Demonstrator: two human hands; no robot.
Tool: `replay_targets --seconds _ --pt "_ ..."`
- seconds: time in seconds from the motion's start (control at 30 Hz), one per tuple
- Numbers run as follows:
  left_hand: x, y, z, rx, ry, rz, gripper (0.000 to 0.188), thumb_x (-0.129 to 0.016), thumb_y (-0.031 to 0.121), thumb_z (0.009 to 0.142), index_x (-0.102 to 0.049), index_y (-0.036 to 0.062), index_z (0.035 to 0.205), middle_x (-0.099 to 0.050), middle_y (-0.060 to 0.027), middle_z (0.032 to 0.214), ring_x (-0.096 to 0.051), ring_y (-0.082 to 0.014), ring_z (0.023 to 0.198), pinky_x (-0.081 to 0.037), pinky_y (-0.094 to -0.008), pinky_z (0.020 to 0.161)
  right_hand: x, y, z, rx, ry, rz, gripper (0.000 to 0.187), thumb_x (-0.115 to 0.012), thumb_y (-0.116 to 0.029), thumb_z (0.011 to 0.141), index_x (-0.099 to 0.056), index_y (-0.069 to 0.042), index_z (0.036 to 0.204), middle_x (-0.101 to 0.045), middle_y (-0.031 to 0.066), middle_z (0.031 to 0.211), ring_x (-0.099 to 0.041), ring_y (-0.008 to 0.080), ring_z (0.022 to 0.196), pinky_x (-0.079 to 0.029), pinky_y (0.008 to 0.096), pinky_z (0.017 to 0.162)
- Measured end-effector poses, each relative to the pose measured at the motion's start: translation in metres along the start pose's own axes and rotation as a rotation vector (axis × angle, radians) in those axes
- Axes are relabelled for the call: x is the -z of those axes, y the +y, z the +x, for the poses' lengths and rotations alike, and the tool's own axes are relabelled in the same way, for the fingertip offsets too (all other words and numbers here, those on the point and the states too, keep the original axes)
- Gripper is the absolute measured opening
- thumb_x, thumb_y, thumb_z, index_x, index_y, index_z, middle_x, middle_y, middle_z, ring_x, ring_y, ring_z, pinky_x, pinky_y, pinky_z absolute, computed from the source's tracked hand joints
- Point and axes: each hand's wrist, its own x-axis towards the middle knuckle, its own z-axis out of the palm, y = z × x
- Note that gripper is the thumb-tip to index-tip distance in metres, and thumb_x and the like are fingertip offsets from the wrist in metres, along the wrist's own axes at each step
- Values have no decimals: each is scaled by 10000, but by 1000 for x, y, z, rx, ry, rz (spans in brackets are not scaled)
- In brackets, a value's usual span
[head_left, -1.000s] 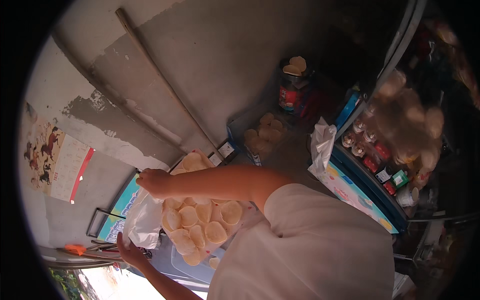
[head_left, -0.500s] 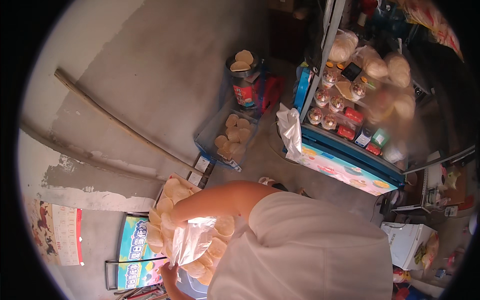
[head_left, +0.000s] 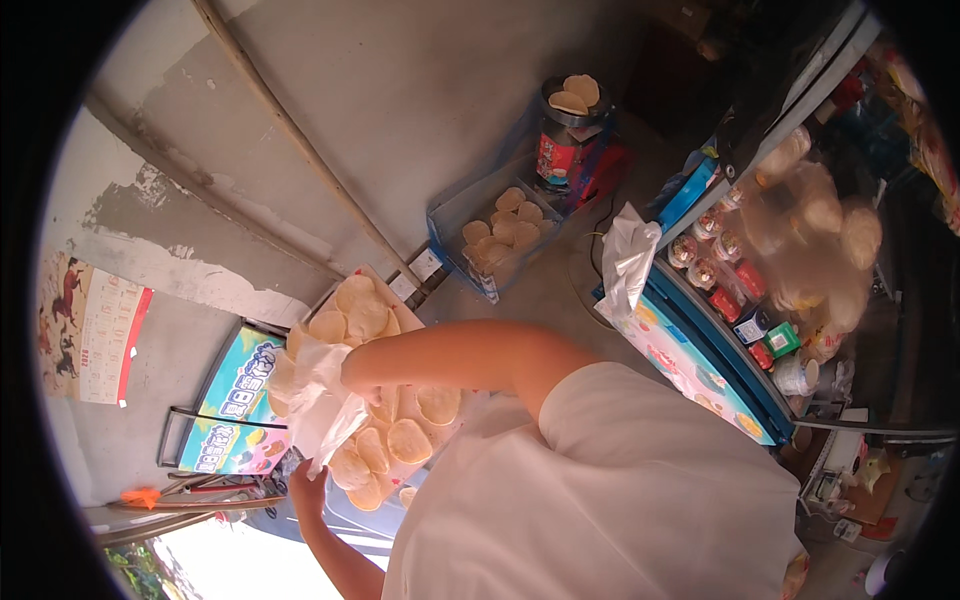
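Left hand pinched bag | right hand at bag, grip couldn't be told | discs lay to sheet's edges

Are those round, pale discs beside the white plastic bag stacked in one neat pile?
No, the pale discs lie spread out, some overlapping, around the crumpled white plastic bag.
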Motion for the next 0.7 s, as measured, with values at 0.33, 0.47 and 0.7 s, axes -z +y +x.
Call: replay_targets --seconds 0.33,0.47,0.7 --pt "123 56 0 -59 1116 -161 445 -612 -43 769 -586 58 1201 -621 -98 1179 -601 -249 1057 -482 -330 893 139 -33 -37 309 1258 127 680 -747 -58 634 -473 -75 1256 -526 145 1228 -480 324 1176 -446 398 960" --pt "122 59 1 -279 1332 43 521 -581 -86 729 -569 71 1226 -590 -96 1235 -580 -269 1096 -495 -362 879 139 -36 -30 363 1331 -75 662 -746 -52 626 -472 -69 1228 -527 144 1210 -481 311 1173 -459 388 942" --pt "-55 -57 -36 218 -348 -83 339 -576 155 806 -646 131 1137 -629 -201 1096 -571 -355 1079 -443 -408 937 -29 0 22 67 -229 -103 260 -618 -128 688 -703 8 893 -670 197 911 -647 312 803 -505 402 706"
